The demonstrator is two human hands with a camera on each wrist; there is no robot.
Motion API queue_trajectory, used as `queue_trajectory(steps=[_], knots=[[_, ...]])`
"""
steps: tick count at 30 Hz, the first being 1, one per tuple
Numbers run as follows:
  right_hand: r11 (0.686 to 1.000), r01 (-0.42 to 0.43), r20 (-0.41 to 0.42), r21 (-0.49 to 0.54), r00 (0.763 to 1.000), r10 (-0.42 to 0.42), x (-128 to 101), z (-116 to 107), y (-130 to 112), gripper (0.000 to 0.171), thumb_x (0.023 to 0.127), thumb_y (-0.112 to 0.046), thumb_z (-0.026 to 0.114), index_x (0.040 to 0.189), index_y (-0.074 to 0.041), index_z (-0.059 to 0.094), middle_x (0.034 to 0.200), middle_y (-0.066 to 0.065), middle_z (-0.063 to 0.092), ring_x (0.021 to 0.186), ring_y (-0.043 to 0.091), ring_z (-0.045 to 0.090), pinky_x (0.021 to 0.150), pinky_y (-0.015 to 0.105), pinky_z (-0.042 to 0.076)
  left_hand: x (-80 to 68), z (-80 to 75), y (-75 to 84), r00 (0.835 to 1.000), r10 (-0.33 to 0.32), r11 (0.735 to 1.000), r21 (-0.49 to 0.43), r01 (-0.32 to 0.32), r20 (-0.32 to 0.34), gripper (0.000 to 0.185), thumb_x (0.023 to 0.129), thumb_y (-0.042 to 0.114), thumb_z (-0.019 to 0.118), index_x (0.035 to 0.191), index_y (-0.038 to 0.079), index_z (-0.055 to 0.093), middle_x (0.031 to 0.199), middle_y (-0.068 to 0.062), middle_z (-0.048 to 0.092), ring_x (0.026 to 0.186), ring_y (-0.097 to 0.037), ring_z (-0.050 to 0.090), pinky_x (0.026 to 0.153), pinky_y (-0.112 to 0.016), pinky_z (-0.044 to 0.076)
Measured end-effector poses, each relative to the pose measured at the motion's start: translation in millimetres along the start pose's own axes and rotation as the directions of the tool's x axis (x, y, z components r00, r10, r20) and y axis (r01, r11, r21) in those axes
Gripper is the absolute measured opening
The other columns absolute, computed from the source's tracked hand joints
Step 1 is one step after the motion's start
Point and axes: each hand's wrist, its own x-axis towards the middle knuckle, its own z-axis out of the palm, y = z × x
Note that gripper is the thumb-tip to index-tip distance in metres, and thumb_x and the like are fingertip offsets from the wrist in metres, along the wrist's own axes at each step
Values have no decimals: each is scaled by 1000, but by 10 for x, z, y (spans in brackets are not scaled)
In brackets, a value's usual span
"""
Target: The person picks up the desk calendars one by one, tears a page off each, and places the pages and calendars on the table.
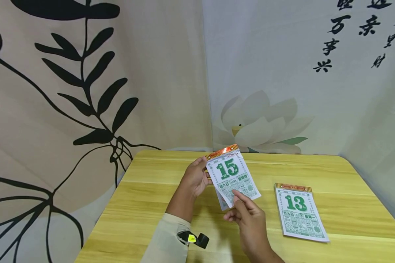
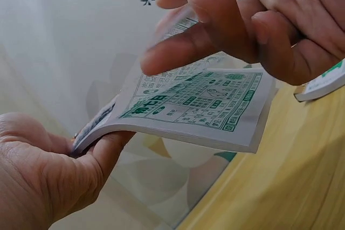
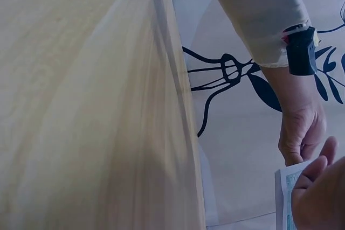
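Calendar pad (image 1: 233, 175) showing 15 held above the table (image 1: 145, 204), long axis tilted, bound top far-left, loose bottom near-right. Left hand (image 1: 195, 179) curls round its left edge near the top; right hand (image 1: 247, 215) below, thumb and fingers pinching the bottom sheet's corner. Second pad, 13 (image 1: 299, 212), lies flat right.

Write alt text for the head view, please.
Two hands hold a white tear-off paper calendar pad showing a green 15 above a light wooden table: left hand grips its edge, right hand pinches its lower corner.
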Motion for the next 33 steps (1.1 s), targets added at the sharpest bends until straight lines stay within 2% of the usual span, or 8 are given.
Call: queue_trajectory(steps=[6, 12, 17, 21, 26, 33], knots=[[1000, 8, 38, 27, 999, -9, 29, 29, -13, 38, 110, -16, 67, 146, -2, 67, 101, 5, 81, 67, 14, 72, 70, 27, 60, -10, -11, 4, 1000, -4, 1000, 15, 3, 19, 44, 122, 31, 26, 147, 5, 51, 122, -11, 70, 93, -19, 80, 74, -37, 66], [1000, 4, 1, 29, 1000, -4, 39, 85, 4, 27, 107, -8, 69, 131, 4, 73, 95, 7, 82, 62, 15, 71, 66, 28, 60, -14, -25, 10, 1000, -6, 1000, 11, 6, 20, 45, 122, 33, 28, 147, 4, 52, 123, -12, 70, 95, -20, 81, 75, -38, 66], [1000, 2, -19, 15, 1000, -2, 41, 122, 5, 22, 104, -6, 72, 124, 2, 77, 88, 4, 81, 60, 15, 70, 64, 27, 56, -30, -27, 25, 1000, -4, 1000, 9, 4, 11, 43, 122, 32, 28, 146, 5, 53, 120, -11, 72, 93, -19, 81, 74, -37, 66], [1000, -1, -19, 16, 1000, 1, 47, 130, 3, 21, 103, -5, 73, 122, 1, 77, 86, 2, 81, 59, 14, 70, 63, 26, 54, -29, -34, 35, 1000, -5, 1000, 5, 5, 5, 43, 122, 31, 28, 146, 5, 53, 119, -10, 74, 92, -19, 81, 74, -37, 66], [1000, -2, -16, 14, 1000, 2, 48, 131, -1, 20, 102, -4, 74, 121, -1, 79, 85, 1, 81, 61, 14, 70, 64, 26, 55, -27, -44, 43, 1000, -4, 1000, 4, 4, 3, 45, 122, 32, 28, 148, 4, 52, 127, -13, 70, 95, -19, 81, 75, -36, 67], [1000, 7, -52, -3, 999, -7, 50, 142, -9, 21, 99, -1, 77, 120, 2, 79, 77, 2, 76, 66, 13, 71, 63, 25, 55, -34, -53, 44, 1000, -13, 1000, 11, 13, 1, 44, 122, 30, 28, 149, 5, 52, 129, -13, 68, 96, -19, 80, 75, -37, 66]])
